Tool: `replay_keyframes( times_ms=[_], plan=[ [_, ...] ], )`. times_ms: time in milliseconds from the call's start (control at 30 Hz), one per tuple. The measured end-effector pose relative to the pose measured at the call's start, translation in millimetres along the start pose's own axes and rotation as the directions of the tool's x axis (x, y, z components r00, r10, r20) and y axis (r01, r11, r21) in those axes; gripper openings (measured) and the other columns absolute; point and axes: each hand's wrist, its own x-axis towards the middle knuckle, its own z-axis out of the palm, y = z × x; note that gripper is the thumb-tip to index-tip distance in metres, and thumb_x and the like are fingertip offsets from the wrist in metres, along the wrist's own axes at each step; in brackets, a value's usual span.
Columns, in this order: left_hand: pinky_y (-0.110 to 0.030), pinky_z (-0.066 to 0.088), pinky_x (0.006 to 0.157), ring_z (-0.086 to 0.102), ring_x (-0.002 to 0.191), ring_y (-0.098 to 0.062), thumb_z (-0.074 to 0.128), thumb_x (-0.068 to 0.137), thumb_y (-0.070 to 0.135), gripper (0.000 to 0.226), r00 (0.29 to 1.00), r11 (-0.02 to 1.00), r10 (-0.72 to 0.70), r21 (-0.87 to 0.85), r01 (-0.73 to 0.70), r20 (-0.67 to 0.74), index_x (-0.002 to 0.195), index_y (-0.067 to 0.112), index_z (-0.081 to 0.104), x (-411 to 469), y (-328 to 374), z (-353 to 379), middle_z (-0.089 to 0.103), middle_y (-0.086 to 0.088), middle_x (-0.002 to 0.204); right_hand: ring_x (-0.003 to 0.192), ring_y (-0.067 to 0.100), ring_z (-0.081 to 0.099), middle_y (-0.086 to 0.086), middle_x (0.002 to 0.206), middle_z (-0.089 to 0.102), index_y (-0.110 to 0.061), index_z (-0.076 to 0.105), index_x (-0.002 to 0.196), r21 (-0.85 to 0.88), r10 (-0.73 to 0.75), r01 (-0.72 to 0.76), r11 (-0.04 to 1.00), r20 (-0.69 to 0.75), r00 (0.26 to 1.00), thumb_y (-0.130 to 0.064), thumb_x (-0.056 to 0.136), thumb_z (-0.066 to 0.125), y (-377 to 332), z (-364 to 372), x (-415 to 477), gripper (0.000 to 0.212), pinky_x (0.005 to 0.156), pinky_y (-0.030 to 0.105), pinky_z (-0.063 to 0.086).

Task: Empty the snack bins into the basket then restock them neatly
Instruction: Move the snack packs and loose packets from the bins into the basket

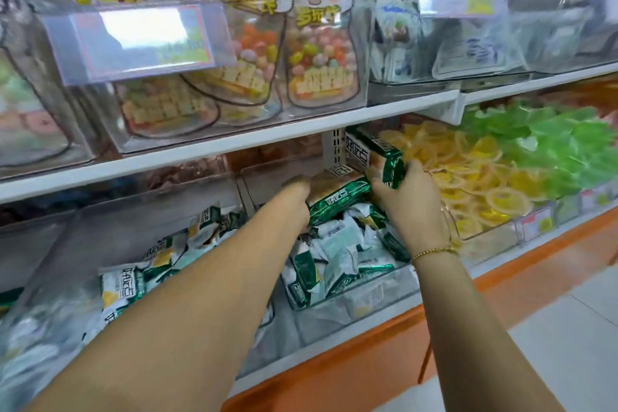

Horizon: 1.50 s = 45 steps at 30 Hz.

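Forearms first, both stretched from the lower edge up into a clear snack bin [378, 308] on the lower shelf. Left grip [297, 201] curled round one end of a green packet [337, 201]. Right grip [410, 201] closed round a short stack of green packets [374, 151], held high at the back of the bin. Beneath both, a jumbled heap of green-and-white packets [334, 261] filling the bin. No basket in view, so hard to say whether lifting out or setting back.

Either way, by the look of it: squeeze the bundle from both ends to stop slick wrappers sliding apart, take few enough to avoid spilling, and keep the stack low while drawing it forward.

Little headroom: white upper shelf edge [234, 144] and a perforated shelf bracket [335, 147] just above the raised stack. On the right, the bin wall, with lemon-slice sweets [468, 184] just beyond. On the left, a neighbouring bin of like packets [133, 278]. Open room only toward the body, over the bin's front lip and the orange ledge [368, 361].
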Motion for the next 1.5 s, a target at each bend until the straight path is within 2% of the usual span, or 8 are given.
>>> replay_keyframes(
  times_ms=[133,367,567,867,1067,1200,1267,1500],
  plan=[
    [-0.021,0.030,0.053,0.027,0.058,-0.012,0.046,0.097,0.023,0.030,0.986,0.988,-0.145,-0.073,0.139,-0.077,0.076,0.003,0.040,-7,-4,-18,0.033,-0.005,0.068,0.072,0.028,0.054,0.012,0.089,0.062,-0.009,0.044,0.098,0.043,-0.048,0.048,0.998,-0.001,0.999,-0.032,0.083,0.068,1,-11,-4,0.037,0.055,0.031,0.036],
    [-0.044,0.050,0.091,0.063,0.096,-0.031,0.057,0.093,0.011,0.018,0.985,0.963,-0.116,-0.229,0.143,0.127,0.086,-0.004,0.052,-47,1,-18,0.062,-0.019,0.096,0.071,0.021,0.057,0.008,0.088,0.063,-0.006,0.050,0.107,0.053,-0.148,0.145,0.988,0.052,0.988,-0.034,0.081,0.072,-4,-58,-16,0.044,0.050,0.029,0.042],
    [-0.046,0.053,0.090,0.061,0.106,-0.031,0.070,0.084,0.015,0.037,0.983,0.979,0.042,-0.205,-0.005,0.179,0.117,0.007,0.057,-104,-19,-50,0.059,-0.013,0.123,0.069,0.019,0.053,0.001,0.081,0.057,-0.009,0.055,0.100,0.049,-0.180,0.177,0.983,0.060,0.982,-0.036,0.082,0.068,-34,-114,-42,0.036,0.049,0.026,0.038],
    [-0.028,0.058,0.056,0.070,0.070,-0.018,0.067,0.085,0.014,0.011,0.985,0.932,0.125,-0.355,-0.076,0.116,0.096,0.012,0.065,-220,-97,-131,0.073,-0.006,0.082,0.061,0.014,0.052,0.004,0.075,0.061,-0.009,0.062,0.092,-0.124,-0.230,0.260,0.958,0.214,0.949,-0.043,0.082,0.067,-78,-178,-123,0.035,0.048,0.026,0.039],
    [-0.041,0.046,0.096,0.061,0.110,-0.018,0.073,0.053,0.069,0.086,0.984,0.947,0.172,-0.266,-0.180,-0.054,0.126,0.026,0.059,-276,-172,-226,0.065,0.004,0.121,0.069,0.029,0.060,0.015,0.072,0.064,-0.006,0.065,0.079,0.094,-0.234,0.217,0.972,0.251,0.939,-0.044,0.079,0.070,-83,-209,-195,0.038,0.061,0.034,0.045],
    [-0.046,0.051,0.092,0.064,0.108,-0.026,0.075,0.058,0.063,0.076,0.954,0.927,0.117,-0.313,-0.205,-0.277,0.120,0.022,0.062,-314,-212,-288,0.067,-0.004,0.119,0.079,0.042,0.062,0.029,0.086,0.063,0.005,0.063,0.089,0.394,-0.238,0.033,0.918,0.486,0.841,-0.041,0.077,0.073,-98,-163,-231,0.049,0.076,0.045,0.051],
    [-0.050,0.045,0.099,0.060,0.112,-0.030,0.075,0.064,0.056,0.074,0.909,0.918,0.073,-0.328,-0.222,-0.411,0.126,0.021,0.058,-331,-235,-318,0.063,-0.007,0.123,0.066,0.028,0.058,0.017,0.071,0.061,0.005,0.060,0.078,0.451,-0.253,-0.056,0.891,0.596,0.762,-0.033,0.080,0.072,-109,-131,-256,0.040,0.068,0.040,0.051],
    [-0.044,0.048,0.090,0.064,0.100,-0.031,0.054,0.092,0.031,0.030,0.811,0.781,-0.066,-0.536,-0.321,-0.581,0.111,0.009,0.062,-369,-296,-391,0.068,-0.016,0.110,0.044,0.018,0.038,0.004,0.045,0.047,-0.011,0.050,0.060,0.319,-0.173,-0.264,0.910,0.872,0.457,-0.036,0.087,0.064,-132,-3,-354,0.039,0.049,0.028,0.031]
  ],
)
